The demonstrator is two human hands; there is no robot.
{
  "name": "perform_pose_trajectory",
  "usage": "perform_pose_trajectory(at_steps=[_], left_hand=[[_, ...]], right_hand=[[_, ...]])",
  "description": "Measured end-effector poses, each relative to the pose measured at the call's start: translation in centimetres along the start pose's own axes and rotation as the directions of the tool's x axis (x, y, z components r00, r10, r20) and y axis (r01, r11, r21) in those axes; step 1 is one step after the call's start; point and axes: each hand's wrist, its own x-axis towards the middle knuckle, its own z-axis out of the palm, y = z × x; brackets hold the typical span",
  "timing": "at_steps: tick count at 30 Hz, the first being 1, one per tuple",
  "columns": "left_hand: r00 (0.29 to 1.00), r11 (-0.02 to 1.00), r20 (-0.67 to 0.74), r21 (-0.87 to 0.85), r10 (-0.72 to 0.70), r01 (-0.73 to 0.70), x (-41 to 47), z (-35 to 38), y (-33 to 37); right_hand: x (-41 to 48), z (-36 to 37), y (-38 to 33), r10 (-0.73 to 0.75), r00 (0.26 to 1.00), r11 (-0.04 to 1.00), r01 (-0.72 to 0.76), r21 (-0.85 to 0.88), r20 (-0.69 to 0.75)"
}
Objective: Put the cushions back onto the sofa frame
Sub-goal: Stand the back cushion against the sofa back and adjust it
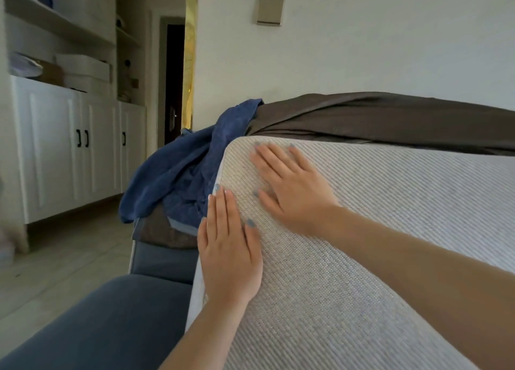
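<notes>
Head: pale ribbed-weave cushion (362, 230)

White cabinets (69, 146) left w/ shelves, plain wall (362, 49), dark doorway (175, 82).

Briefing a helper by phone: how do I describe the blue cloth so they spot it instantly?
Start at the ribbed pale cushion in the foreground. Off its far left corner lies the blue cloth, crumpled and deep blue, unlike the smooth brown sheet beside it.
</notes>
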Motion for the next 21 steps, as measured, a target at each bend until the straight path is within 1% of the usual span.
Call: perform_pose_trajectory(at_steps=[1,2,3,4,5,6,7,8,9,10,11,12,13,15,16,17,19,20,21], left_hand=[[1.000,1.000,0.010,0.002,0.005,-0.005,0.0,-0.1,0.0],[1.000,1.000,0.015,-0.001,0.006,-0.006,0.2,-0.3,0.0],[1.000,1.000,0.020,-0.006,-0.002,0.002,0.3,-0.4,0.0],[1.000,1.000,0.018,-0.016,-0.010,0.011,0.2,-0.5,0.0],[1.000,0.999,0.020,-0.026,-0.019,0.019,0.1,-0.6,0.0],[1.000,0.999,0.018,-0.033,-0.024,0.024,0.0,-0.6,0.0],[0.999,0.999,0.025,-0.034,-0.024,0.025,0.0,-0.7,0.4],[1.000,1.000,0.023,-0.023,-0.019,0.019,-0.1,-0.7,0.3],[1.000,1.000,0.026,-0.009,-0.017,0.018,-0.2,-0.8,0.0],[1.000,1.000,0.025,0.000,-0.016,0.016,-0.2,-0.9,-0.4],[0.999,1.000,0.035,-0.001,-0.014,0.014,-0.1,-0.7,-0.3],[0.999,1.000,0.035,-0.001,-0.019,0.019,-0.1,-0.7,-0.5],[0.999,1.000,0.036,-0.005,-0.029,0.029,-0.1,-0.6,-0.2],[0.998,0.999,0.034,-0.006,-0.044,0.044,-0.2,-0.7,0.1],[0.998,0.999,0.029,-0.009,-0.048,0.048,-0.2,-0.8,0.2],[0.998,0.999,0.030,-0.013,-0.049,0.050,-0.2,-0.8,0.2],[0.998,0.998,0.046,-0.015,-0.052,0.053,-0.1,-0.9,0.0],[0.997,0.998,0.056,-0.012,-0.056,0.056,-0.1,-0.9,0.1],[0.996,0.998,0.071,-0.008,-0.060,0.061,-0.1,-0.9,0.2]], right_hand=[[-0.1,0.0,0.1,0.014,0.996,1.000,-0.015,0.012,0.087],[0.2,-0.6,0.0,0.049,0.995,0.995,-0.056,0.085,0.082],[0.4,-1.1,0.0,0.076,0.997,0.984,-0.075,0.162,0.001],[0.2,-1.5,0.1,0.094,0.991,0.982,-0.075,0.175,-0.099],[0.0,-1.3,0.3,0.109,0.982,0.989,-0.091,0.119,-0.156],[-0.5,-1.0,0.5,0.097,0.988,0.995,-0.092,0.045,-0.117],[-1.2,-0.5,1.1,0.092,0.995,0.996,-0.093,-0.003,-0.033],[-1.3,-0.2,1.4,0.097,0.994,0.995,-0.096,-0.010,0.060],[-1.1,-0.3,1.5,0.111,0.990,0.994,-0.112,0.009,0.082],[-0.9,-0.7,1.7,0.125,0.992,0.990,-0.126,0.065,0.025],[-1.1,-1.3,2.4,0.154,0.986,0.985,-0.148,0.089,-0.064],[-1.2,-1.4,3.0,0.170,0.976,0.984,-0.161,0.077,-0.132],[-1.7,-1.3,4.0,0.166,0.980,0.986,-0.162,0.048,-0.110],[-2.3,-0.8,5.4,0.106,0.994,0.994,-0.107,0.020,0.028],[-2.1,-0.8,5.8,0.071,0.996,0.997,-0.072,0.014,0.056],[-2.1,-1.3,6.0,0.062,0.998,0.998,-0.063,0.023,0.020],[-2.7,-1.6,6.3,0.117,0.991,0.993,-0.115,0.031,-0.071],[-3.3,-1.4,6.5,0.130,0.990,0.991,-0.130,0.019,-0.045],[-4.1,-1.1,6.7,0.127,0.992,0.992,-0.127,0.010,0.016]])
